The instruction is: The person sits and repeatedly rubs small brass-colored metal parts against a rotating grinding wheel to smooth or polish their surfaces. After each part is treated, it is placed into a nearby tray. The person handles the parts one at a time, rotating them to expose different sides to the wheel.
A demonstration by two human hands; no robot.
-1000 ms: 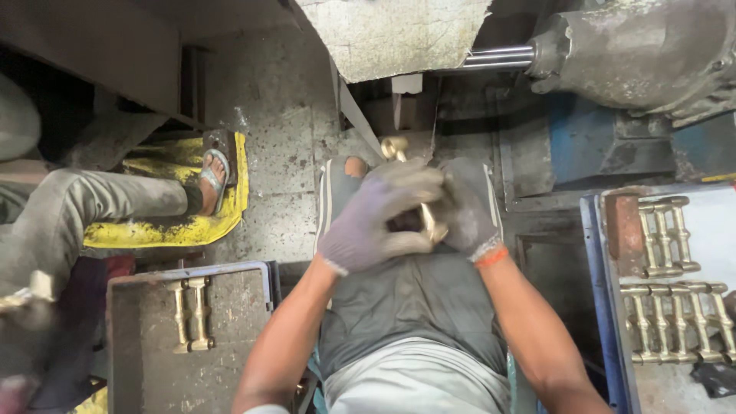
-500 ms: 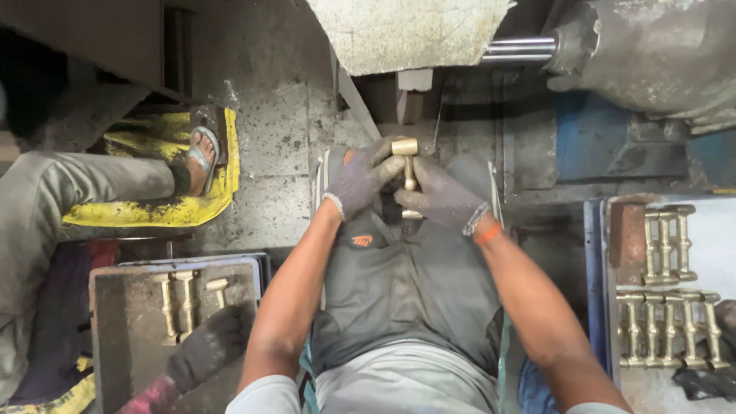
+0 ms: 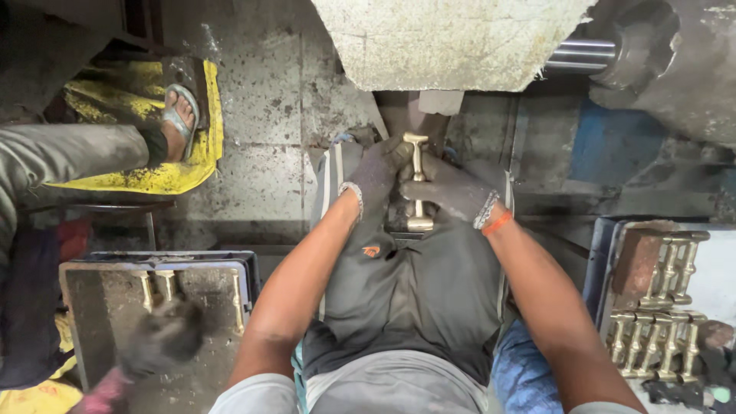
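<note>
Between my knees: brass fitting point(image 3: 418, 184), my left hand point(image 3: 377, 178) and right hand point(image 3: 448, 190) both closed on it; right tray point(image 3: 606, 261), brass fittings point(image 3: 652, 330) in rows; left tray point(image 3: 100, 307), few

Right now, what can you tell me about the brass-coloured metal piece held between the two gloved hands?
The brass-coloured metal piece is a slim rod with a crossbar at each end, looking like cast brass, dull gold and unpolished. It stands lengthwise away from the person, over the dark apron on the lap. The left hand and right hand, both in grey gloves, grip its middle from either side, hiding part of the shaft. The far crossbar sits just below a pale stone-like block.
</note>
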